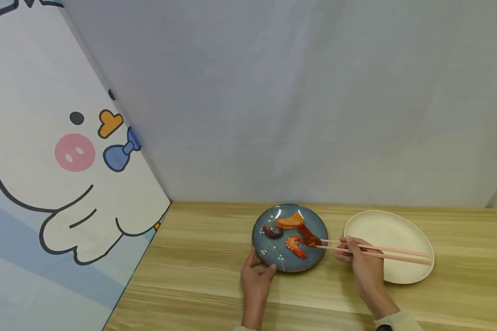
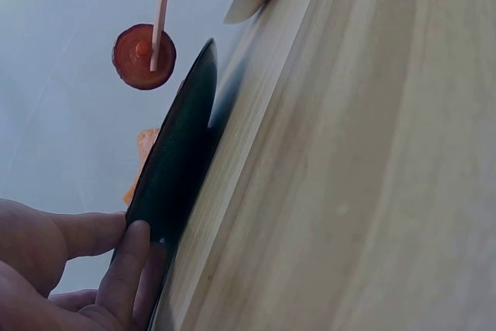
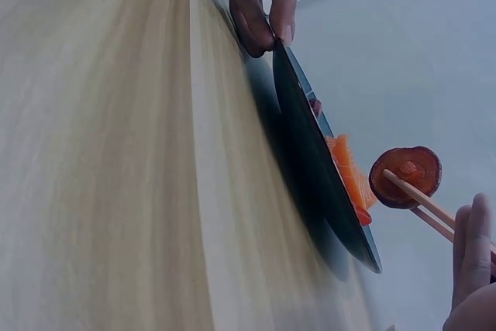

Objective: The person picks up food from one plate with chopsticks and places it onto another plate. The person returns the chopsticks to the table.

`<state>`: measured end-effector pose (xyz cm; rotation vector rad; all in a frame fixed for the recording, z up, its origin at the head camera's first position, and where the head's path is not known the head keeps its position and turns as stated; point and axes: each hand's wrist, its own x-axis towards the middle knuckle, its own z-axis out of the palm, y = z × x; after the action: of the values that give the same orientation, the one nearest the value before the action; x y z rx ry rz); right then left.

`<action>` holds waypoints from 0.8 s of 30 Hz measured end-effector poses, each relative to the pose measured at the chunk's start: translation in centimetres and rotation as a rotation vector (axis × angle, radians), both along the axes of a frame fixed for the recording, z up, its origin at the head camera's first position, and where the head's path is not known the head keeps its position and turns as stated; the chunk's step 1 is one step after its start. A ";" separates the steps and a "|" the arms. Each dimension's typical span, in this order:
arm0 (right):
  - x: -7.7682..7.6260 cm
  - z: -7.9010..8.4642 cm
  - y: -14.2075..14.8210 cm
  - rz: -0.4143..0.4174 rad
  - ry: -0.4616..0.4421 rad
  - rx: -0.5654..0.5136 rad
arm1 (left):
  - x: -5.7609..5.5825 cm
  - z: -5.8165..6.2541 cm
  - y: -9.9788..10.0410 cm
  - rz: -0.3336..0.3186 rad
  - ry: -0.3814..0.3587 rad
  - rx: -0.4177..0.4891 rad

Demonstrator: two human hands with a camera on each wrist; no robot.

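Observation:
A dark blue plate [image 1: 285,263] with a blossom pattern sits on the table, and my left hand [image 1: 257,281] grips its near-left rim between thumb and fingers. On it lie a shrimp [image 1: 295,247], an orange food piece [image 1: 290,221], a dark red curled piece [image 1: 272,232] and a reddish-brown strip [image 1: 304,231]. Pink chopsticks [image 1: 401,250] are in my right hand [image 1: 366,266]. Their tips hold a round brown mushroom cap [image 3: 425,167], which both wrist views show raised off the plate. In the head view it overlaps the plate's right part.
To the right stands a cream oval plate [image 1: 391,273], partly under my right hand and the chopsticks. A grey-white wall [image 1: 298,115] rises behind the wooden table [image 1: 190,257]. At left is a panel with a cartoon figure [image 1: 33,101].

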<state>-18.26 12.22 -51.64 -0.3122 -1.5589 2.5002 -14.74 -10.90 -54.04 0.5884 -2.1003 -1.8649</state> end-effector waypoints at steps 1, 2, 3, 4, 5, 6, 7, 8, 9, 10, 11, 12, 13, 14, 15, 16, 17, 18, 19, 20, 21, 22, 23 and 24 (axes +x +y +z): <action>0.0 0.0 0.1 0.001 0.001 -0.002 | 0.0 0.1 0.0 -0.002 -0.001 0.004; 0.1 0.1 0.2 0.000 0.003 -0.003 | 0.1 0.1 0.0 -0.004 -0.002 0.006; 0.1 0.2 0.3 0.001 0.006 -0.003 | 0.1 0.2 -0.1 -0.006 -0.002 0.008; 0.1 0.3 0.4 -0.001 0.011 0.000 | 0.1 0.2 -0.1 -0.008 -0.002 0.012; 0.2 0.4 0.5 -0.002 0.014 0.002 | 0.1 0.2 -0.1 -0.009 -0.004 0.014; 0.2 0.5 0.6 -0.004 0.019 0.005 | 0.1 0.3 -0.1 -0.010 -0.006 0.020; 0.3 0.6 0.7 -0.005 0.019 0.006 | 0.2 0.3 -0.1 -0.012 -0.006 0.021; 0.3 0.8 0.8 -0.007 0.018 0.006 | 0.2 0.3 -0.2 -0.013 -0.005 0.025; 0.3 0.8 0.9 -0.008 0.019 0.006 | 0.2 0.4 -0.2 -0.014 -0.004 0.029; 0.4 0.9 1.0 -0.010 0.019 0.002 | 0.3 0.4 -0.2 -0.014 -0.005 0.032; 0.4 1.0 1.1 -0.011 0.013 0.000 | 0.3 0.5 -0.2 -0.014 -0.005 0.034; 0.4 1.1 1.2 -0.016 0.007 -0.002 | 0.3 0.6 -0.2 -0.015 -0.006 0.037; 0.5 1.2 1.3 -0.022 0.000 -0.003 | 0.3 0.6 -0.2 -0.016 -0.005 0.036; 0.5 1.3 1.4 -0.032 -0.005 -0.002 | 0.4 0.7 -0.2 -0.016 -0.004 0.038; 0.5 1.4 1.6 -0.041 -0.009 -0.005 | 0.4 0.7 -0.2 -0.016 -0.003 0.037; 0.6 1.5 1.7 -0.051 -0.016 -0.004 | 0.5 0.8 -0.2 -0.016 -0.003 0.036; 0.6 1.7 1.7 -0.062 -0.024 -0.001 | 0.5 0.8 -0.2 -0.017 -0.004 0.034; 0.7 1.8 1.8 -0.072 -0.026 -0.001 | 0.5 0.8 -0.2 -0.017 -0.005 0.034; 0.7 1.9 1.9 -0.081 -0.026 0.000 | 0.6 0.9 -0.2 -0.016 -0.007 0.035; 0.7 2.0 2.1 -0.086 -0.023 -0.002 | 0.6 1.0 -0.2 -0.016 -0.008 0.037; 0.8 2.1 2.2 -0.089 -0.020 -0.004 | 0.6 1.0 -0.3 -0.015 -0.013 0.039; 0.8 2.2 2.3 -0.091 -0.016 -0.003 | 0.6 1.1 -0.3 -0.014 -0.017 0.043; 0.8 2.3 2.4 -0.092 -0.010 -0.003 | 0.6 1.2 -0.2 -0.014 -0.020 0.045; 0.8 2.4 2.5 -0.092 -0.005 -0.003 | 0.6 1.2 -0.2 -0.014 -0.021 0.050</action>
<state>-17.42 14.77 -49.21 -0.3827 -1.5071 2.4337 -14.14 -11.15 -52.81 0.6081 -2.0819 -1.9318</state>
